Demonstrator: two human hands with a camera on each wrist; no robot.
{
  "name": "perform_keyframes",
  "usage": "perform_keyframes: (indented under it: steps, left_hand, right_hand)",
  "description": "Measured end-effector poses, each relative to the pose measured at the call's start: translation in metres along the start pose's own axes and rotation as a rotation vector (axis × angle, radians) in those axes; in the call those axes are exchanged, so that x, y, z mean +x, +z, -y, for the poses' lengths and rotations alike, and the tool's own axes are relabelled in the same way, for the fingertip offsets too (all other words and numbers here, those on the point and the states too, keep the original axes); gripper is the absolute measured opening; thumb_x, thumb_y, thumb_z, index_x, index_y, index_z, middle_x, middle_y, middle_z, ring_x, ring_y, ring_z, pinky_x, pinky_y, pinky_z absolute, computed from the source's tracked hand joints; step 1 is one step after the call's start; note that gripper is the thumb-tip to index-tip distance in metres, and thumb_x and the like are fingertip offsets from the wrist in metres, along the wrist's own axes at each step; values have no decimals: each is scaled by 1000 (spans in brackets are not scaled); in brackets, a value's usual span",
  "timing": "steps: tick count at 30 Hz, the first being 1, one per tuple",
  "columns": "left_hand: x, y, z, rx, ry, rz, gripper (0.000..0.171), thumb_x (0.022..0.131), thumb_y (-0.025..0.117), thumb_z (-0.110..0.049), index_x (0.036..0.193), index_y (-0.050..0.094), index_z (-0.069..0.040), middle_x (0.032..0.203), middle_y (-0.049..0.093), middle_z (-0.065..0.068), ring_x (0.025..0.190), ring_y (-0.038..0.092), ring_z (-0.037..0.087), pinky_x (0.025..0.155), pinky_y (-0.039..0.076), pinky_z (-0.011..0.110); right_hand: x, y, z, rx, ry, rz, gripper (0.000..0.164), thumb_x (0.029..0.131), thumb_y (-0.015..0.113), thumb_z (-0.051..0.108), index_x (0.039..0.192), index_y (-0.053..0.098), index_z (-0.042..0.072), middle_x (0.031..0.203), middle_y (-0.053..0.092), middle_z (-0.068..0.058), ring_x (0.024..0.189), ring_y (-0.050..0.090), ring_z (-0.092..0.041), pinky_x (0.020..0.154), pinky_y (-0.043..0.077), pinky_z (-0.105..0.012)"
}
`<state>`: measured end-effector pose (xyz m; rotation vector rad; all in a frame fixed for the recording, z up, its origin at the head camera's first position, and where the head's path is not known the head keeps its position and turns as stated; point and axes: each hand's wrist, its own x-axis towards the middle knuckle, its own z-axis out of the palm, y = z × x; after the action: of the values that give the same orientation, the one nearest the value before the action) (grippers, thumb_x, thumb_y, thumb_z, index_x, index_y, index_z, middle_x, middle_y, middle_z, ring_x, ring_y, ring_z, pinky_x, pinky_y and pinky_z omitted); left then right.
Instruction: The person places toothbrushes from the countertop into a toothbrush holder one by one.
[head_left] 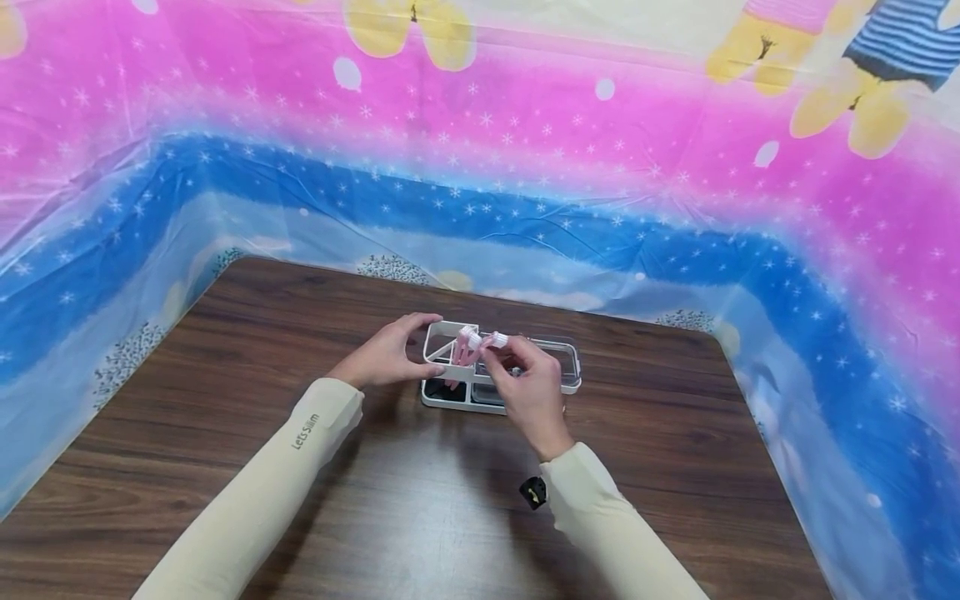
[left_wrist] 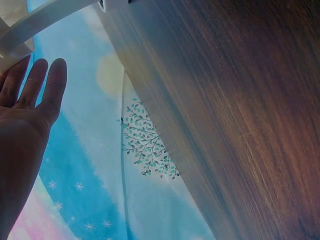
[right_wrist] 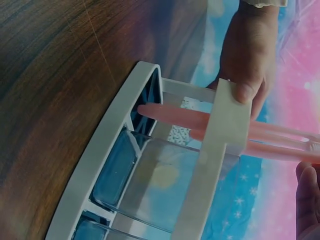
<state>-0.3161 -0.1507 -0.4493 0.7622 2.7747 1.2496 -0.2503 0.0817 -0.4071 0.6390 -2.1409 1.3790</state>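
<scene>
A white toothbrush holder [head_left: 491, 409] with an upper frame and a low base stands towards the back of the table. My left hand [head_left: 390, 354] grips the left end of its upper frame, thumb in front; the left wrist view shows several fingers fairly straight beside the white frame [left_wrist: 50, 16]. Pink toothbrushes [right_wrist: 180, 116] with white bristles pass down through the frame's left opening, one tip near the base. My right hand [head_left: 534, 392] pinches a pink toothbrush near its head [head_left: 498, 339]. In the right wrist view, only part of that hand [right_wrist: 307, 200] shows.
Clear cups [right_wrist: 165, 185] sit in the holder's other openings, partly behind my right hand. Wood-grain table [head_left: 420, 500] surrounds the holder. A patterned pink and blue cloth [head_left: 480, 200] hangs along its back and sides. A small black object [head_left: 533, 492] shows beside my right wrist.
</scene>
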Motion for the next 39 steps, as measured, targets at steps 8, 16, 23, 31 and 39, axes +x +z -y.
perform_keyframes:
  steps: [8,16,23,31,39]
  left_hand:
    - [0,0,1,14,9,-4,81,74,79,-41,139,42,-11,126,51,9,112,51,30,90,43,46]
    - [0,-1,0,25,1,0,82,74,78,-42,140,42,-10,129,49,10,116,50,32,92,42,47]
    - [-1,0,0,22,-15,7,83,74,78,-44,141,41,-11,131,48,9,117,49,32,93,42,48]
    - [-1,0,0,25,-7,2,82,74,78,-43,140,42,-10,130,49,10,116,49,32,92,42,47]
    - [-1,0,-1,26,-1,-1,81,74,78,-41,140,42,-11,129,49,10,116,50,33,92,42,47]
  right_hand:
    - [-2,5,-6,-25,-1,25,4,85,72,13,86,71,9,82,67,2,67,60,-8,60,50,-26]
    - [-4,12,-12,-46,17,52,5,85,72,15,87,72,10,84,68,3,68,61,-8,61,51,-26]
    - [-5,16,-15,-36,52,75,5,84,73,12,88,72,10,84,68,3,69,61,-8,63,53,-32]
    - [-6,19,-15,-40,81,93,6,85,72,13,90,72,9,85,68,3,72,62,-7,66,53,-27]
    - [-6,22,-17,-69,104,111,7,85,72,15,90,73,10,85,69,4,70,62,-6,64,53,-27]
